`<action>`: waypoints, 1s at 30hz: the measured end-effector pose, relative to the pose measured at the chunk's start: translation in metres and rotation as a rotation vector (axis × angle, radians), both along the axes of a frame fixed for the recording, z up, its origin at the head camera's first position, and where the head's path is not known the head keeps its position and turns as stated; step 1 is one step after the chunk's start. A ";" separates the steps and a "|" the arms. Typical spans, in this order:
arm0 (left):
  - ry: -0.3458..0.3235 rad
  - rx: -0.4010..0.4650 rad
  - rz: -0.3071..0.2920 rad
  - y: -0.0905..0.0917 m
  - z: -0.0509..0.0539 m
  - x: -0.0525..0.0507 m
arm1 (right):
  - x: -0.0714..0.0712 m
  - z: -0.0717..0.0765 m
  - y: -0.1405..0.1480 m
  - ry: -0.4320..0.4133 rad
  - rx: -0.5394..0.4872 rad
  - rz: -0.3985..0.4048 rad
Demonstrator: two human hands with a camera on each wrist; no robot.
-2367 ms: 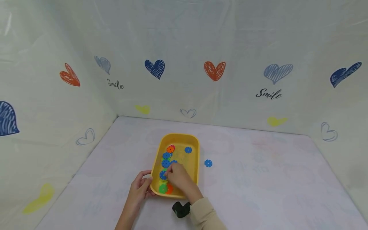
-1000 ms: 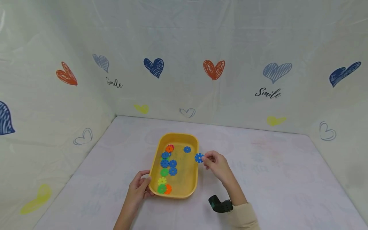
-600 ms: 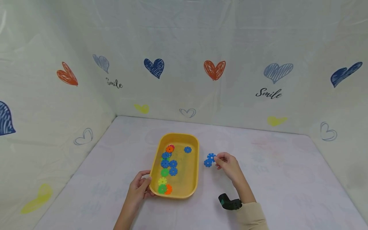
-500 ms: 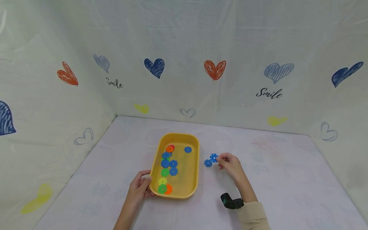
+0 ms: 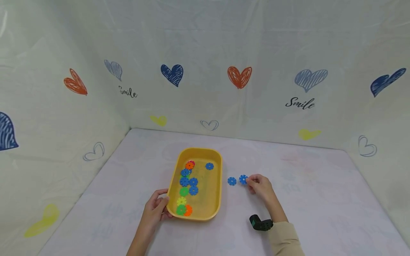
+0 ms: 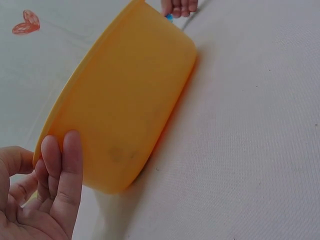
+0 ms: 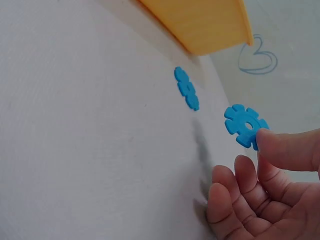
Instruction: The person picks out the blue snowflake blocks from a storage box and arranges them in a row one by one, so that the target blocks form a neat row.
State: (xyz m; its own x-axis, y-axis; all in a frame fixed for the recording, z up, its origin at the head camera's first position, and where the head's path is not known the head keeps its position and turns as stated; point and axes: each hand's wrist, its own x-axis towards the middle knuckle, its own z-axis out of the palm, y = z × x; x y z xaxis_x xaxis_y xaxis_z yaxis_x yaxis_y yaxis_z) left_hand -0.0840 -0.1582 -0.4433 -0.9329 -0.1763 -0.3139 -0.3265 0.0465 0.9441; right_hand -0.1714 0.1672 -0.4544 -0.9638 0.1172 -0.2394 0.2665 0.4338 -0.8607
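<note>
The right hand [image 5: 261, 185] is to the right of the middle, low in the head view. Its thumb and fingers pinch the edge of a blue disc [image 5: 242, 177]. In the right wrist view this disc shows a hole in the middle and notches round its rim, and it is held up off the table [image 5: 320, 199].

Just left of it, a second blue disc [image 5: 232, 181] lies flat on the table. The two discs are near each other with a small gap between them.

The left hand [image 5: 155, 208] is at the bottom, left of the middle. It grips the lower left corner of the yellow tray [image 5: 206, 204], with the thumb at the rim and fingers pressed on the outside wall.

More discs lie in the tray. Most are down its left side: an orange disc [image 5: 189, 165] at the top partly covers a pink one, then come blue ones, a green disc [image 5: 184, 191], a yellow disc [image 5: 181, 201], and another green one beside an orange one at the bottom. One blue disc is alone in the tray's upper right.

A black gadget [image 5: 261, 224] sits on the right wrist, by a tan sleeve [image 5: 285, 238]. Behind, the pale wall [image 5: 205, 39] has hearts and the word "Smile" on it.
</note>
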 end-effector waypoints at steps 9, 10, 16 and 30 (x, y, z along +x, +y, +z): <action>-0.001 -0.001 0.002 0.001 0.000 0.000 | -0.002 -0.010 0.003 0.016 0.000 -0.030; -0.002 -0.003 0.002 0.001 0.000 0.000 | -0.002 -0.011 0.002 0.016 0.007 -0.029; -0.009 -0.008 0.001 0.000 -0.001 0.000 | -0.003 -0.014 0.000 0.005 0.084 -0.013; -0.026 -0.017 0.001 -0.002 0.000 -0.001 | -0.008 -0.015 -0.004 -0.014 0.194 -0.011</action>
State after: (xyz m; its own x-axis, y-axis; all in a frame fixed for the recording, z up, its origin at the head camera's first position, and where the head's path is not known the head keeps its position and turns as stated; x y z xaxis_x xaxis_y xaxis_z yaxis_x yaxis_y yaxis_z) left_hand -0.0853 -0.1599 -0.4437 -0.9245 -0.1830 -0.3345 -0.3505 0.0624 0.9345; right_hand -0.1794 0.1630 -0.4691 -0.9589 0.1725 -0.2252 0.2836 0.5881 -0.7574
